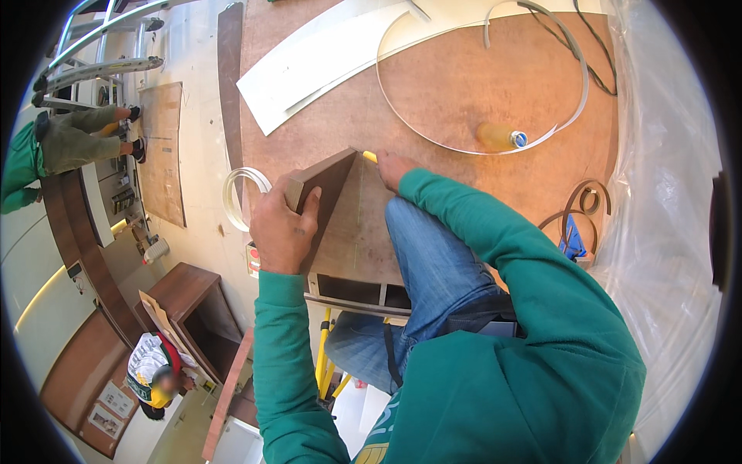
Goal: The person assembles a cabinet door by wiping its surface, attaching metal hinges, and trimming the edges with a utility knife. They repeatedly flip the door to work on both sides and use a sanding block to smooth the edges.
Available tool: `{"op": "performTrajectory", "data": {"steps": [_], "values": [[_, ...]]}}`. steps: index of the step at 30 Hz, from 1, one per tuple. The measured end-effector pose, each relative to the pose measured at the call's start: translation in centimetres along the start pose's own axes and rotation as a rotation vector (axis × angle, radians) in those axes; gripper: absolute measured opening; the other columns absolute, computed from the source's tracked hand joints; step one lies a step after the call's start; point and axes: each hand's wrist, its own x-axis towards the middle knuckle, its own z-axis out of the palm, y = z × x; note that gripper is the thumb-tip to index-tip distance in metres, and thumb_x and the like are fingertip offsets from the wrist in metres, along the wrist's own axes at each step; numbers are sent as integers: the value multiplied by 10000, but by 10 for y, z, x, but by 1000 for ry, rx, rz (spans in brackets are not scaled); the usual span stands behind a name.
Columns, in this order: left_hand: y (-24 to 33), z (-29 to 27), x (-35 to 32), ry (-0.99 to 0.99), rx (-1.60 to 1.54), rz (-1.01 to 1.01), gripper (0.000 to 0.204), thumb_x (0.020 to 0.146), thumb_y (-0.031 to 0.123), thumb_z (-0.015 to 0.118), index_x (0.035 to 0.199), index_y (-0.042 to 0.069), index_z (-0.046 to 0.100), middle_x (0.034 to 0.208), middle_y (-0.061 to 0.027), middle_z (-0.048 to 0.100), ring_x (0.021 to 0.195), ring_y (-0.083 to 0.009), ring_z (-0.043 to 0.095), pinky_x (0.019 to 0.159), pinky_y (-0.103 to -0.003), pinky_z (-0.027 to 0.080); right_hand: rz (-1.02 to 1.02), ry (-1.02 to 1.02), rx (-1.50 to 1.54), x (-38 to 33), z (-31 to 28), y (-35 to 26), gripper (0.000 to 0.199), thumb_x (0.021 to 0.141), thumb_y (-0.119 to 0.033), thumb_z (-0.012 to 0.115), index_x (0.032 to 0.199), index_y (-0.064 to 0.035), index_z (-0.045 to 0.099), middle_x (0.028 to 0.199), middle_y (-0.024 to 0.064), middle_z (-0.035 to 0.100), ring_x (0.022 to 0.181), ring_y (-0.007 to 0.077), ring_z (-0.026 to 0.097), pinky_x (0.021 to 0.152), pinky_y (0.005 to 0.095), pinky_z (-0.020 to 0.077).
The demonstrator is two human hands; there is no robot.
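A brown wooden board [331,184] is tilted up over the worktable [340,251]. My left hand [284,228] is wrapped round its near left part, thumb on the face towards me. My right hand [396,170] is closed round a slim yellow tool [369,156], whose front end is at the board's far corner. Its working tip is too small to make out, so I cannot tell whether it touches the edge. Beside my left hand lies a roll of white edging strip [234,199].
Across the table are white sheets [297,77], a large loop of thin strip [384,97], a bottle of yellowish liquid [495,136], brown strip coils [591,203] and a blue tool [572,238]. Clear plastic sheeting [665,193] hangs at right. Two people, a ladder [100,77] and a cabinet [193,298] are leftward.
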Motion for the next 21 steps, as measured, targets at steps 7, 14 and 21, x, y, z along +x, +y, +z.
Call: {"op": "performTrajectory", "data": {"steps": [7,14,21], "values": [[1,1,2,11,-35,-19,380,901,289,841,1224,110,755,946,-206,761,904,-437,715,787,-525,558,2,-56,28,-1,-9,1,321,1088,-161,406,1295,51,528,1216,337,715,1093,499,722,951,591,561],[3,0,3,-6,-64,-25,375,900,270,840,1222,100,750,967,-211,763,916,-446,717,796,-521,563,49,-75,16,-3,-9,-3,327,1085,-160,398,1299,54,523,1162,334,727,1070,495,727,924,605,555],[5,0,3,-56,-37,-85,361,899,262,836,1201,84,750,973,-217,769,904,-450,721,761,-525,555,94,-115,-13,-9,-15,-3,301,1064,-112,472,1313,37,553,1191,309,742,1098,461,742,929,563,584]]}}
